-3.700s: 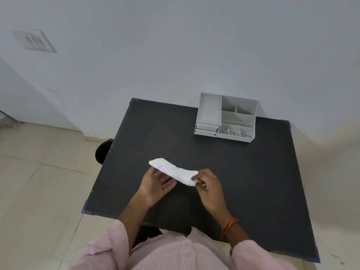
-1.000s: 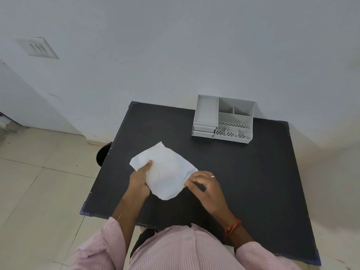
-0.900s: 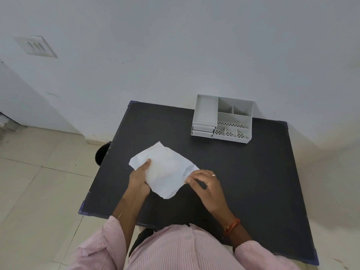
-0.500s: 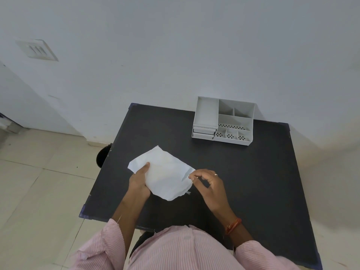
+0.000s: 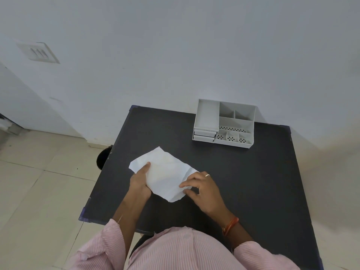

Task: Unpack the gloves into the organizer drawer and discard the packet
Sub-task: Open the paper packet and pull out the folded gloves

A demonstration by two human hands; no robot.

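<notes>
Left hand (image 5: 140, 183) grips the white packet (image 5: 165, 175) by its left edge, thumb on top | right hand (image 5: 202, 189) pinches its right edge | packet held over the black table's (image 5: 253, 182) near-left part | grey organizer (image 5: 224, 125) well apart at the far edge by the wall, nothing between | dark round object (image 5: 102, 157) beside the table's left side.

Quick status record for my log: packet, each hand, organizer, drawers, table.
packet: white packet, unfolded flat, held over the table
left hand: left hand in a grip on the packet's left side, thumb on top
right hand: right hand pinching the packet's right edge
organizer: grey organizer at the table's far edge, near the wall
drawers: two small drawers, both shut
gloves: none visible
table: black table
</notes>
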